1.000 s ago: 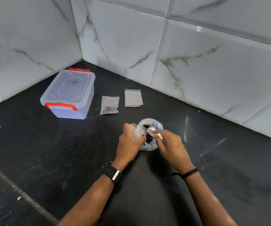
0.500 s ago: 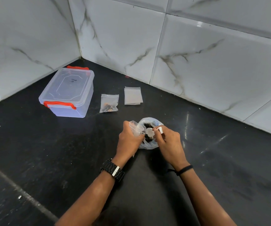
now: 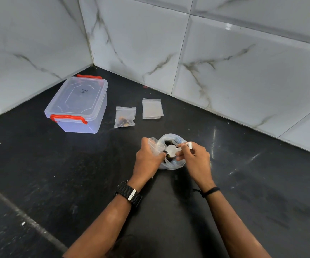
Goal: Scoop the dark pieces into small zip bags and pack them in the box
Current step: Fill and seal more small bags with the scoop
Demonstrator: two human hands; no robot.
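The left hand [image 3: 146,157] is pinching a small zip bag [image 3: 155,145] beside the white scoop [image 3: 171,150], which the right hand [image 3: 195,159] is gripping. Dark pieces [image 3: 166,156] could be spilling if the bag's mouth, hard to see, is sagging.

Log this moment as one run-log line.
left hand holds small clear zip bag | right hand tips white plastic scoop | clear lidded box with red latches closed

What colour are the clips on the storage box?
Red-orange clips on the clear storage box, seen in the head view.
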